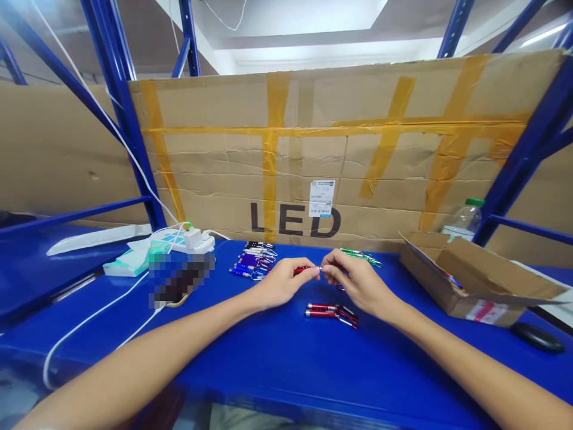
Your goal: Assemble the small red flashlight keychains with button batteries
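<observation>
My left hand (286, 282) is closed around a red mini flashlight (301, 270), whose silver end points right. The thumb and fingers of my right hand (349, 276) pinch at that silver end. Just below my hands, two more red mini flashlights (323, 310) with carabiner clips lie side by side on the blue table (268, 358). Left of my hands sits a row of blue, purple, silver and black mini flashlights (253, 261) with clips. Several green ones (362, 257) lie behind my right hand, partly hidden by it.
An open cardboard box (441, 280) stands at right, with a black computer mouse (537, 337) before it and a plastic bottle (465, 220) behind. At left are a phone (183, 283), white cables, a power strip (179, 240) and a tissue pack (129, 261). A cardboard wall (215, 179) closes the back.
</observation>
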`<state>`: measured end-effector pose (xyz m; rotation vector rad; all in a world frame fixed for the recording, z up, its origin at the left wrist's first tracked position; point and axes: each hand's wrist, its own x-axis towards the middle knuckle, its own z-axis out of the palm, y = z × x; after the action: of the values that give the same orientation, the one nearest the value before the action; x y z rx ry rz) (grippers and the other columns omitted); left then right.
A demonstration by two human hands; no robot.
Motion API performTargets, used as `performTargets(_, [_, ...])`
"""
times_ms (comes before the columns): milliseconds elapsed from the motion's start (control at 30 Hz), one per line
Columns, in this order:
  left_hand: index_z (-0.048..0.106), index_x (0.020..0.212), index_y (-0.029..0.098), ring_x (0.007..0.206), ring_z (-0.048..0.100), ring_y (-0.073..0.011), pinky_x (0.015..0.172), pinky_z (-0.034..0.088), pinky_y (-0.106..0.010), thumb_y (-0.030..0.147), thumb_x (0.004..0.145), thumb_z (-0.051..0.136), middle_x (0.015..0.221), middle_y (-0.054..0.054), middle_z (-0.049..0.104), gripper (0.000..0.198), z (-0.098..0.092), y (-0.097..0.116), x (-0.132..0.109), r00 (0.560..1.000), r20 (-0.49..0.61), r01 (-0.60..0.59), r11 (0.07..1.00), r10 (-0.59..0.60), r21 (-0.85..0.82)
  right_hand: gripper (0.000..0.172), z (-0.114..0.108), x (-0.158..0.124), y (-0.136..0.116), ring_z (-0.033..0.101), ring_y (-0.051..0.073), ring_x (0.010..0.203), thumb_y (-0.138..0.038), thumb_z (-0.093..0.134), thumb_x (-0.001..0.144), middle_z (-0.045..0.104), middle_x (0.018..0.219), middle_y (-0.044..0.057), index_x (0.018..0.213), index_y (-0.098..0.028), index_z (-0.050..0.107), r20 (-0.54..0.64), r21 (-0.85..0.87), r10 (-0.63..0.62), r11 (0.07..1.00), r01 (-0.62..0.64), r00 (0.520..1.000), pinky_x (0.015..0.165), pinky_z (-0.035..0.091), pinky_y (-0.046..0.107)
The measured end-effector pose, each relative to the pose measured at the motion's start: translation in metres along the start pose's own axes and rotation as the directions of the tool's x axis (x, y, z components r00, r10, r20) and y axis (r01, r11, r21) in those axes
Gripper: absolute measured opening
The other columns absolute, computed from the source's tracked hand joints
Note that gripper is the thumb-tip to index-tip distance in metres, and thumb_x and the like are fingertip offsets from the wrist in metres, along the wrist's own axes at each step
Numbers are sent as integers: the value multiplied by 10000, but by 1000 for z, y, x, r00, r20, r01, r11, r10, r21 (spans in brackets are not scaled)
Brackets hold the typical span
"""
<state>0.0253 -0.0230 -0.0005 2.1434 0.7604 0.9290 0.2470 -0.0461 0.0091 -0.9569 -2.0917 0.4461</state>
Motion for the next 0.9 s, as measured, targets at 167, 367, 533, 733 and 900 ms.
performTargets(167, [766, 1053, 161, 812, 631, -169, 745, 427, -271, 455, 1063, 548, 953, -35, 771, 366, -1, -2, -4, 999, -23, -30, 991, 33, 132, 282, 3, -2, 2, 610, 167, 673, -445, 457, 1103, 650, 768, 2, 926, -243, 545, 20, -7, 17, 1000, -17, 1000, 656, 485, 292])
performTargets(367, [760, 1048, 185, 783, 618, -173, 717, 400, -282, 480, 1089, 492, 922, -29, 760, 401, -1, 0, -6, 999, 25, -33, 967, 27, 254, 318, -5, -1, 9, 614, 172, 698, -479, 441, 1113, 660, 802, 15, 955, -235, 568, 134, -69, -12, 997, 21, 991, 682, 489, 307])
performTargets(533, [732, 1128, 205, 924, 664, -204, 807, 433, -301, 471, 1094, 486, 1067, -41, 773, 364, -1, 1, -7, 999, 34, -19, 962, 10, 274, 336, -22, 2, 16, 603, 172, 705, -490, 435, 1110, 660, 825, 20, 995, -221, 600, 216, -77, 45, 997, -29, 975, 665, 486, 302])
performTargets(733, [664, 1149, 216, 892, 640, -202, 810, 437, -306, 456, 1097, 478, 926, -17, 741, 309, -4, -5, -5, 999, 0, 49, 952, -51, 303, 244, -51, 2, 35, 618, 224, 824, -444, 690, 954, 711, 951, 74, 939, -205, 640, 345, -347, 200, 935, -73, 917, 743, 472, 344])
performTargets(900, [645, 1115, 219, 899, 645, -199, 837, 430, -304, 410, 1098, 488, 870, -3, 749, 247, -3, -6, -4, 999, 28, 33, 951, -44, 308, 86, -51, -1, 48, 632, 238, 918, -284, 624, 981, 708, 1038, 95, 974, -198, 631, 473, -344, 177, 939, -4, 863, 823, 490, 358])
